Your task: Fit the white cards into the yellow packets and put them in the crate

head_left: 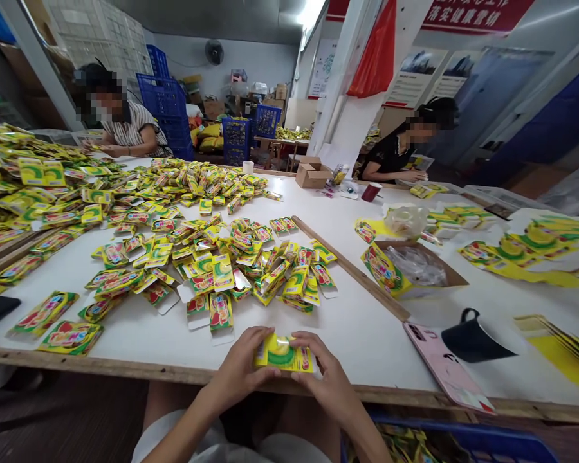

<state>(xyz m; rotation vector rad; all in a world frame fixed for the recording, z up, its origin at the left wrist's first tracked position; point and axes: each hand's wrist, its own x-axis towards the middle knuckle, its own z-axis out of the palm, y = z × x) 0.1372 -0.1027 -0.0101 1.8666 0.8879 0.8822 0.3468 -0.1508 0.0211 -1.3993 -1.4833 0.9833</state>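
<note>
By the table edge (125,366), one yellow box (283,354) was held at its ends by half-curled left hand (244,368) and right hand (327,371); bare tabletop (376,347) was noted either side, heaped boxes (222,272) beyond.

One small yellow-and-green printed cardboard box (282,354) is held by one bare left hand (245,365) and one bare right hand (327,368). Similar loose boxes (223,273) are heaped beyond, too many to be counted. One dark navy mug (473,339), one pink phone (446,368), one dark red cup (371,192), one small white cup (248,167), one round black fan (214,53), one hanging red plastic bag (377,54) and two other people (137,128) are seen.
</note>
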